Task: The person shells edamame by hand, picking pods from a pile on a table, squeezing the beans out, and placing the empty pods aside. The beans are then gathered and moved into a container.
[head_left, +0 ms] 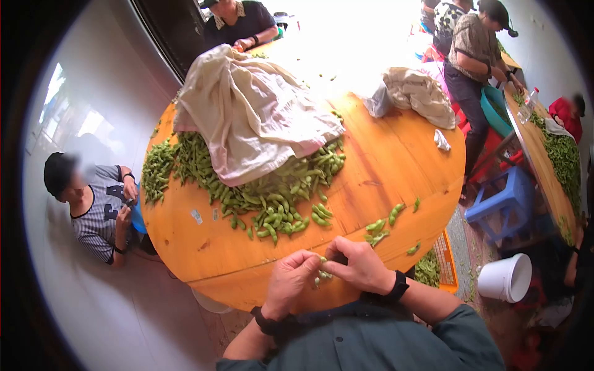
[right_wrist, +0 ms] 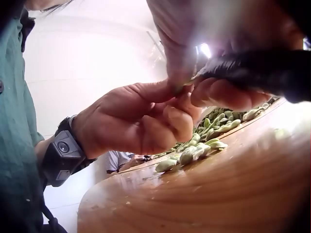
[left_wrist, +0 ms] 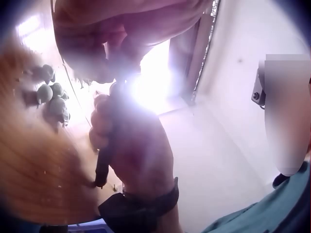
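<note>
Both hands meet above the near edge of the round wooden table [head_left: 247, 281]. The left hand [head_left: 292, 278] pinches one end of a small green pod [head_left: 323, 261] between thumb and finger. From the other side, the right hand [head_left: 359, 267] grips the same pod, its fingers curled. In the right wrist view a bit of the pod [right_wrist: 181, 89] shows between the fingertips of the left hand [right_wrist: 136, 116] and right hand. A few pale green beans [head_left: 319, 279] lie on the table just below the hands; the left wrist view shows beans [left_wrist: 44, 93] there too.
A large heap of green pods [head_left: 278, 201] lies under a pale cloth [head_left: 247, 117]. Loose pods [head_left: 376, 232] are right of the hands. Another crumpled cloth [head_left: 417, 96] is at the back right. Other people sit or stand around; a white bucket [head_left: 504, 277] and blue stool [head_left: 504, 204] stand right.
</note>
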A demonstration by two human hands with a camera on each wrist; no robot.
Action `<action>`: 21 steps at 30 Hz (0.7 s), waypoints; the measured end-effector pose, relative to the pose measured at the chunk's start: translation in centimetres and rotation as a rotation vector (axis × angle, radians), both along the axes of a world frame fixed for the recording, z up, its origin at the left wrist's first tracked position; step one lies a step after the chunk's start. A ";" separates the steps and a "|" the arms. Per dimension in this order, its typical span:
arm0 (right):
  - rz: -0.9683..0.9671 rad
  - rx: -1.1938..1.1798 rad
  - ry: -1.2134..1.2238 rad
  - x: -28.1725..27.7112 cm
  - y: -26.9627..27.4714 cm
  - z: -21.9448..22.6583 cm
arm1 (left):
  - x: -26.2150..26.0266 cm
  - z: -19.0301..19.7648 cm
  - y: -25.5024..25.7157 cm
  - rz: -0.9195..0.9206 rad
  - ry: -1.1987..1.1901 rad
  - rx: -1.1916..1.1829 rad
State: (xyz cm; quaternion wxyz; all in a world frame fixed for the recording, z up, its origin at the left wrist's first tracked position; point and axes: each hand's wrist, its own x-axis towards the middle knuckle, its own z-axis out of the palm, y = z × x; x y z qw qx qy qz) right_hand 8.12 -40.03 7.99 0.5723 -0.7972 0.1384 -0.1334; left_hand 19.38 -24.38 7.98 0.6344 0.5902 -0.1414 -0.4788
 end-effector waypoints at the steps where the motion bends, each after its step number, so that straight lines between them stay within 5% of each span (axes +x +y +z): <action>1: 0.006 -0.014 -0.022 0.0 0.1 0.2 | 0.2 -0.2 0.2 0.006 -0.022 -0.014; 4: 0.012 -0.092 -0.215 0.2 0.5 0.1 | 0.5 0.0 0.1 -0.029 0.320 -0.073; 11: 0.076 -0.417 -0.309 0.3 -0.6 -0.3 | 0.2 0.2 -0.1 0.042 0.075 0.036; 21: 0.121 -0.563 -0.210 0.5 -0.7 -1.0 | 0.4 0.4 -0.5 0.004 0.131 0.099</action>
